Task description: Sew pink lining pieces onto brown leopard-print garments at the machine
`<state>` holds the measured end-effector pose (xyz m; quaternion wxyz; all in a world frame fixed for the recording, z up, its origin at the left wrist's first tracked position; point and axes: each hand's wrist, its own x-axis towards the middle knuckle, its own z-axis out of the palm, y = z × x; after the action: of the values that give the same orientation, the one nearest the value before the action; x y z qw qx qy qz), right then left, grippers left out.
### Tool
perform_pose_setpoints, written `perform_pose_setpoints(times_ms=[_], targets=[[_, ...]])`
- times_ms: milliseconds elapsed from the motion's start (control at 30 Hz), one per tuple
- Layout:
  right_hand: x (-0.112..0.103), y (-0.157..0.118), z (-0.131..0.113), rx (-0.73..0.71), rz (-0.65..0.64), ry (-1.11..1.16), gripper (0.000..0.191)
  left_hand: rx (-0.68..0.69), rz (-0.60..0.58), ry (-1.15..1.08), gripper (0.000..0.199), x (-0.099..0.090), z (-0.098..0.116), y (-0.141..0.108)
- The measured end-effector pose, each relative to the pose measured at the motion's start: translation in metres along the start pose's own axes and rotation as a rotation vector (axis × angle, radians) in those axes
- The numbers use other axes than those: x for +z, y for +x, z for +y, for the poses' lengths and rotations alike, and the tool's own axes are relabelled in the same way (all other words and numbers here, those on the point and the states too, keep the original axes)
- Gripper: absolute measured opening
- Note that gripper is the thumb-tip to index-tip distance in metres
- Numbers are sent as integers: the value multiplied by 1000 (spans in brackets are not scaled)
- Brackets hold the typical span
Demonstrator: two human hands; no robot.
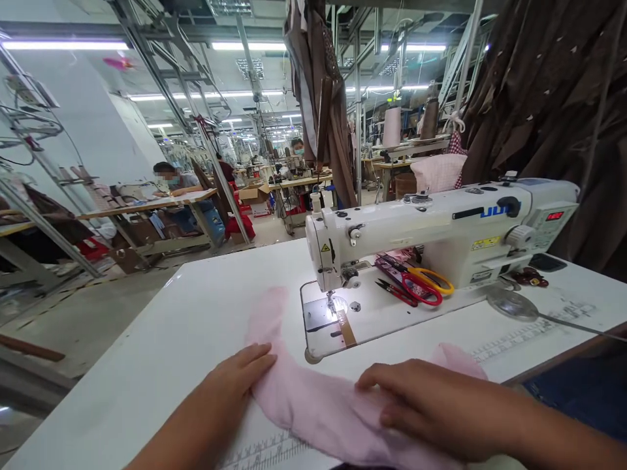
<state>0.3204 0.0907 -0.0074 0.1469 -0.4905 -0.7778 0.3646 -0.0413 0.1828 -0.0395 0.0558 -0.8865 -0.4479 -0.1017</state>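
Observation:
A strip of pale pink fabric [304, 405] curves across the white sewing table [161, 326], with its far end near the needle plate [323, 313] of a white industrial sewing machine [416, 228]. My left hand [240, 382] lies against the strip's left side, fingers together. My right hand [431, 408] rests on top of the cloth, fingers slightly curled. Neither hand touches the machine. The needle area is lit and sits beyond the cloth's far end.
Red-handled scissors [421, 287] and small thread snips [396, 292] lie beside the machine. Brown garments [318, 98] hang above it, with more brown cloth [539, 98] to the right. A co-worker [174, 179] sits at a table at the left, among other workstations.

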Motion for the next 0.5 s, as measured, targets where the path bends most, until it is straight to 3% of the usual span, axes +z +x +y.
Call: perform_pose_setpoints(times_ms=[133,267,367,500], targets=[[-41,4,4,-186,64,-344,20,58,29,-19,41,-4,31,-5],[-71,23,18,-238,164,-583,26,123,35,-68,35,-15,57,7],[-64,36,23,-281,191,-568,23,18,94,-50,31,-13,47,28],[-20,47,14,-363,188,-514,15,-138,168,12,39,1,13,56]])
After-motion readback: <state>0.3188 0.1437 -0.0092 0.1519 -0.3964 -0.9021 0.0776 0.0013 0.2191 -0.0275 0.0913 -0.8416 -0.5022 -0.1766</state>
